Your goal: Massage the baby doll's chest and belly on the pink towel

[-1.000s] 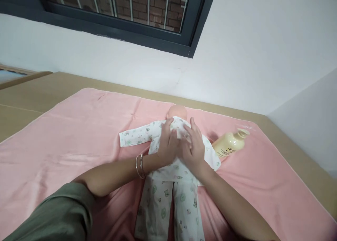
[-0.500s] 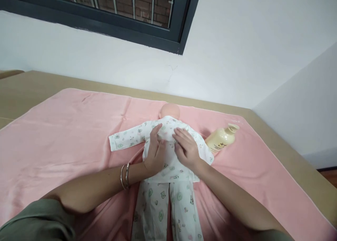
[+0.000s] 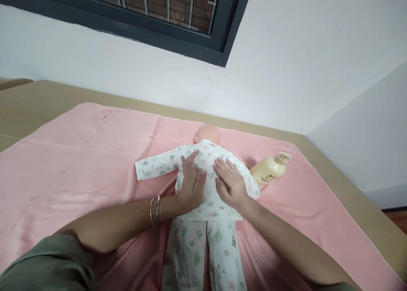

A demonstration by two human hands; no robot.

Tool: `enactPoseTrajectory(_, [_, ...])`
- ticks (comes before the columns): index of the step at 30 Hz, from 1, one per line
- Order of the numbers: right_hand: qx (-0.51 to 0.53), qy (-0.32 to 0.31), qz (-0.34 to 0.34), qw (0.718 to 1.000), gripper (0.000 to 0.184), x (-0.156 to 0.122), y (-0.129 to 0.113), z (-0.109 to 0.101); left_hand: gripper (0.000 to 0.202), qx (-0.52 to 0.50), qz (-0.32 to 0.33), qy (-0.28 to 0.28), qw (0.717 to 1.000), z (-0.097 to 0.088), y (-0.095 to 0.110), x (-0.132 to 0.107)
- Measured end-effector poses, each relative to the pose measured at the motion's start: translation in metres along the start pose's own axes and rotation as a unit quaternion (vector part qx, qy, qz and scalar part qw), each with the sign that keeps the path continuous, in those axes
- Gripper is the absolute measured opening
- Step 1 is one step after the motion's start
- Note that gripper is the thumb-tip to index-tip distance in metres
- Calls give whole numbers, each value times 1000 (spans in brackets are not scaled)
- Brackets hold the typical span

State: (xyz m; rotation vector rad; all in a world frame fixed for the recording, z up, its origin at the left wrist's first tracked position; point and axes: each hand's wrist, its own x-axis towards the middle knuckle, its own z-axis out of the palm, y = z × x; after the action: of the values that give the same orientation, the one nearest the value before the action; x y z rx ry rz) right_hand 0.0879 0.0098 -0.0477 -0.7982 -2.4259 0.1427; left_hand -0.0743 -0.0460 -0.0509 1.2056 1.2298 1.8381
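A baby doll [image 3: 208, 134] lies stretched out on a pink sheet, its bald head toward the wall. It wears a white printed top [image 3: 206, 210] and matching trousers [image 3: 190, 248]. Over the left side of the doll's back or chest, my left hand [image 3: 192, 185] is open, fingers extended and thumb apart, holding nothing. My right hand [image 3: 231, 183] rests on or just above the right side of the top, its fingers stretched out flat. Which way the doll faces I cannot tell. One sleeve [image 3: 157, 163] reaches out to the left.
Right of the doll, a cream pump bottle [image 3: 270, 169] lies tilted on the pink sheet [image 3: 79, 155]. The sheet covers much of a tan table [image 3: 330, 163]. Behind stand a white wall [image 3: 273, 70] and a dark window frame [image 3: 219, 55].
The whole view has shifted slightly, so things sit a little further right. My hands stay over the top, with the right fingers slightly lower on it.
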Motion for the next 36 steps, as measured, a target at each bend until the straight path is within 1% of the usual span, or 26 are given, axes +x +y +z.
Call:
enactPoseTrajectory(3, [-15,-24,105,994,50,28,7,1,52,107,89,-31,990,-1,-5,-1])
enactPoseTrajectory(4, [-22,-34,121,992,53,38,4,3,51,127,101,-33,986,-2,-8,-1])
enactPoseTrajectory(5, [-32,-41,123,991,56,46,-2,4,52,140,107,-31,984,-2,-11,-1])
enactPoseTrajectory(6, [-41,-49,109,992,59,51,-9,6,52,147,113,-29,982,-2,-13,0])
enactPoseTrajectory(8, [-48,-69,42,996,60,48,-26,10,52,147,127,-28,980,-2,-16,0])
enactPoseTrajectory(10, [-29,-75,-32,996,57,33,-40,13,51,143,150,-35,978,-2,-18,0])
enactPoseTrajectory(11, [-11,-66,-55,996,55,23,-42,14,51,144,161,-39,976,-2,-18,-1])
enactPoseTrajectory(12, [10,-49,-63,997,54,14,-42,14,52,147,169,-41,974,-2,-18,-1])
enactPoseTrajectory(14, [48,-4,-38,998,50,2,-35,13,52,152,171,-38,973,-2,-18,-2])
enactPoseTrajectory(16, [60,27,17,998,46,4,-23,10,53,147,166,-39,974,-1,-19,-2])
enactPoseTrajectory(18, [45,26,75,996,44,18,-12,8,53,137,162,-47,976,-1,-19,-2])
enactPoseTrajectory(20, [17,-1,118,993,43,36,-8,7,52,134,155,-56,977,0,-20,-2])
enactPoseTrajectory(21, [1,-17,129,991,44,43,-9,7,52,136,150,-59,977,0,-20,-2])
enactPoseTrajectory(23, [-32,-46,114,992,52,51,-16,9,50,142,145,-64,977,0,-20,-1])
enactPoseTrajectory(24, [-44,-57,90,993,57,50,-21,10,49,144,146,-66,976,0,-21,-1])
enactPoseTrajectory(26, [-52,-67,33,996,63,40,-29,12,46,147,155,-73,974,0,-22,-1])
enactPoseTrajectory(28, [-36,-50,-1,998,59,24,-30,12,45,151,160,-81,972,-1,-22,0])
enactPoseTrajectory(30, [-7,-9,-5,1000,49,8,-25,12,43,167,162,-84,969,-2,-22,2])
enactPoseTrajectory(31, [6,15,3,1000,45,3,-20,11,40,178,164,-84,967,-3,-22,5])
enactPoseTrajectory(34, [20,74,69,995,39,2,-6,8,27,210,175,-65,960,-4,-19,20])
enactPoseTrajectory(36, [17,86,125,988,39,12,2,6,22,228,182,-42,956,-3,-16,34])
